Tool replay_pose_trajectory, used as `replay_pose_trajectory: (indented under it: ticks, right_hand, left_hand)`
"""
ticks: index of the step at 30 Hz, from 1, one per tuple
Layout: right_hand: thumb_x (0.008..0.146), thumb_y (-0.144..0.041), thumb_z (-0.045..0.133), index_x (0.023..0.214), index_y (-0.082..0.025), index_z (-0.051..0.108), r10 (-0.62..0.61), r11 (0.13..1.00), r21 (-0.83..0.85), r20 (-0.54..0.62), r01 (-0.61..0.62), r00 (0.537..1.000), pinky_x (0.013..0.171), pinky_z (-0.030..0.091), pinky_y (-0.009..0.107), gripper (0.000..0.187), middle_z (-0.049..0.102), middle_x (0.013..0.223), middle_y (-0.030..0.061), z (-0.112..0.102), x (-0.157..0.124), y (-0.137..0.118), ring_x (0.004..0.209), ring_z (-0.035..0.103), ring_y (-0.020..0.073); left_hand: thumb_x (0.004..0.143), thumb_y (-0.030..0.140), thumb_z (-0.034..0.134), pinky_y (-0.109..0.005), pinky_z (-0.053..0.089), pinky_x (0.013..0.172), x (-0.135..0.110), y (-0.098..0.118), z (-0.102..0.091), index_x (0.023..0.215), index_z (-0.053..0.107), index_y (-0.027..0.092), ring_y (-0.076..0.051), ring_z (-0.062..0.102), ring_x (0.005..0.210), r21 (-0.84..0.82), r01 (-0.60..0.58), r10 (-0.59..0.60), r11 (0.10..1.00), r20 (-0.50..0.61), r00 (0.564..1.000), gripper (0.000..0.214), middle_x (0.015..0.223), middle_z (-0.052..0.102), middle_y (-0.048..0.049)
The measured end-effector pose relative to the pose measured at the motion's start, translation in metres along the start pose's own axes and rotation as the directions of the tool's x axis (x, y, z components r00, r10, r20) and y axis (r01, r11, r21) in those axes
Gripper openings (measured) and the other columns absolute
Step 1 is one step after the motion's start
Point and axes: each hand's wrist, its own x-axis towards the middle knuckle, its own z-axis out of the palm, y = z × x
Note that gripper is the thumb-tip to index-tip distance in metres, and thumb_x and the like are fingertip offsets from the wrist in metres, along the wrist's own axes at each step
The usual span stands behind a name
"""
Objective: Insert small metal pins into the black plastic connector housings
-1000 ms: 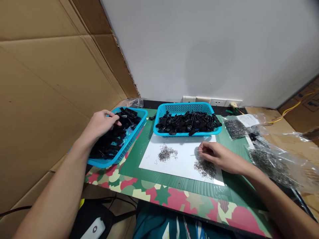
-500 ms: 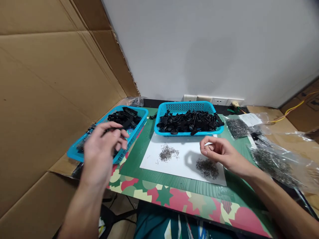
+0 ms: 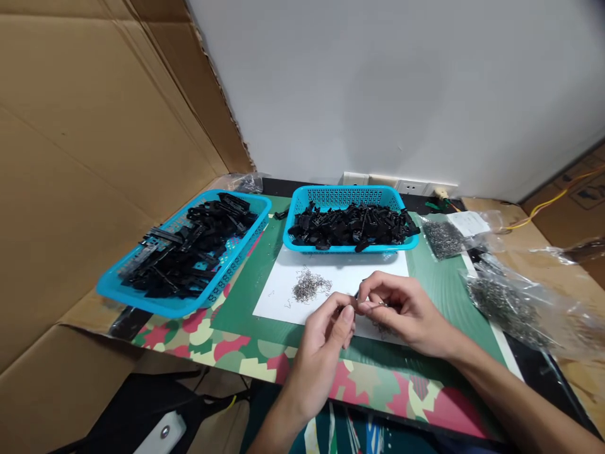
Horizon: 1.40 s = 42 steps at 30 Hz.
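Observation:
My left hand (image 3: 328,337) and my right hand (image 3: 404,310) meet over the white paper (image 3: 274,302), fingertips touching. Between them shows a sliver of a small black plastic part (image 3: 358,294), mostly covered by the fingers; my left hand is closed on it. The thumb and index finger of my right hand are pinched together at the part, with a thin shiny bit by the thumb, too small to make out. Under my right hand lies a pile of small wire pieces (image 3: 380,326), largely hidden. A second wire pile (image 3: 311,285) sits left of it.
A blue basket (image 3: 350,248) of small black parts stands behind the paper. Another blue basket (image 3: 177,311) with longer black parts is at the left, beside a cardboard wall (image 3: 94,126). Clear bags (image 3: 444,236) of wire pieces lie at the right.
My left hand has come from above the left basket, right and down, to meet my right hand, bringing a black part. My right hand has moved slightly, still over the right wire pile.

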Motion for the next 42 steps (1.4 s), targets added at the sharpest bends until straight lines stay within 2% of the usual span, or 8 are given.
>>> replay_pose_trajectory:
  ticks: [7, 16, 19, 21, 23, 26, 30, 42]
  right_hand:
    - [0.097, -0.029, 0.071, 0.095, -0.019, 0.071, 0.036, 0.999, -0.029, -0.02, -0.037, 0.999, 0.054, 0.026, 0.026, 0.011, 0.045, 0.066, -0.0059, 0.001, 0.0, -0.002, 0.06, 0.034, 0.0104]
    - [0.097, -0.032, 0.07, 0.094, -0.018, 0.075, 0.116, 0.99, -0.088, 0.03, -0.113, 0.993, 0.054, 0.028, 0.026, 0.015, 0.047, 0.066, -0.0045, -0.004, 0.0, -0.005, 0.06, 0.037, 0.0106]
    - [0.095, -0.032, 0.069, 0.095, -0.017, 0.072, 0.157, 0.983, -0.093, -0.013, -0.157, 0.988, 0.052, 0.028, 0.025, 0.016, 0.042, 0.063, -0.0063, -0.011, 0.001, -0.005, 0.056, 0.037, 0.0102]
    - [0.094, -0.034, 0.068, 0.092, -0.016, 0.07, 0.158, 0.976, -0.133, -0.104, -0.171, 0.982, 0.051, 0.029, 0.025, 0.018, 0.04, 0.062, -0.0071, -0.017, 0.003, -0.004, 0.054, 0.037, 0.01]
    - [0.09, -0.032, 0.068, 0.087, -0.016, 0.069, 0.142, 0.952, -0.239, -0.2, -0.189, 0.969, 0.051, 0.028, 0.025, 0.017, 0.04, 0.059, -0.0073, -0.023, 0.007, -0.001, 0.053, 0.036, 0.01]
    - [0.085, -0.026, 0.067, 0.082, -0.015, 0.068, 0.144, 0.901, -0.366, -0.258, -0.234, 0.955, 0.051, 0.026, 0.025, 0.011, 0.041, 0.056, -0.0072, -0.029, 0.011, 0.005, 0.053, 0.036, 0.0103]
    - [0.085, -0.021, 0.062, 0.084, -0.016, 0.069, 0.187, 0.863, -0.438, -0.184, -0.251, 0.965, 0.051, 0.027, 0.025, 0.008, 0.048, 0.058, -0.0057, -0.03, 0.012, 0.011, 0.053, 0.038, 0.0103]
    - [0.086, -0.019, 0.065, 0.085, -0.018, 0.071, 0.125, 0.739, -0.63, -0.219, -0.238, 0.968, 0.054, 0.028, 0.026, 0.006, 0.051, 0.058, -0.0051, -0.019, 0.011, 0.013, 0.053, 0.042, 0.0116]
  left_hand:
    - [0.107, 0.044, 0.056, -0.025, 0.031, 0.064, 0.0, 0.002, -0.001, 0.092, 0.056, 0.02, -0.012, 0.036, 0.068, -0.032, 0.011, -0.011, 0.999, 0.012, 1.0, 0.028, 0.073, 0.038, 0.0046]
    - [0.106, 0.047, 0.056, -0.025, 0.04, 0.071, -0.002, 0.007, -0.012, 0.097, 0.064, 0.022, -0.015, 0.051, 0.08, 0.284, -0.017, 0.029, 0.959, -0.037, 0.999, 0.028, 0.087, 0.058, 0.0002]
    - [0.108, 0.048, 0.052, -0.025, 0.045, 0.074, -0.004, 0.002, -0.014, 0.12, 0.066, 0.026, -0.017, 0.058, 0.083, 0.36, -0.008, 0.036, 0.933, -0.072, 0.997, 0.029, 0.097, 0.066, -0.0017]
    - [0.107, 0.047, 0.052, -0.028, 0.05, 0.077, -0.003, -0.003, -0.014, 0.14, 0.06, 0.029, -0.018, 0.064, 0.086, 0.391, 0.012, 0.034, 0.92, -0.111, 0.993, 0.038, 0.106, 0.071, -0.0041]
    - [0.106, 0.044, 0.053, -0.031, 0.055, 0.083, -0.001, -0.009, -0.012, 0.146, 0.06, 0.026, -0.022, 0.071, 0.094, 0.425, 0.021, 0.038, 0.905, -0.13, 0.991, 0.044, 0.114, 0.075, -0.0072]
    - [0.104, 0.036, 0.058, -0.035, 0.058, 0.093, 0.002, -0.012, -0.008, 0.137, 0.071, 0.024, -0.026, 0.075, 0.107, 0.512, -0.014, 0.079, 0.859, -0.107, 0.991, 0.038, 0.12, 0.079, -0.0082]
    - [0.099, 0.027, 0.067, -0.037, 0.061, 0.091, 0.006, -0.015, -0.004, 0.137, 0.072, 0.027, -0.026, 0.077, 0.105, 0.594, -0.093, 0.17, 0.799, -0.075, 0.983, 0.038, 0.124, 0.08, -0.005]
    - [0.1, 0.016, 0.067, -0.039, 0.058, 0.093, 0.006, -0.02, -0.004, 0.139, 0.07, 0.033, -0.024, 0.076, 0.105, 0.583, -0.163, 0.201, 0.796, -0.002, 0.979, 0.043, 0.128, 0.079, -0.0036]
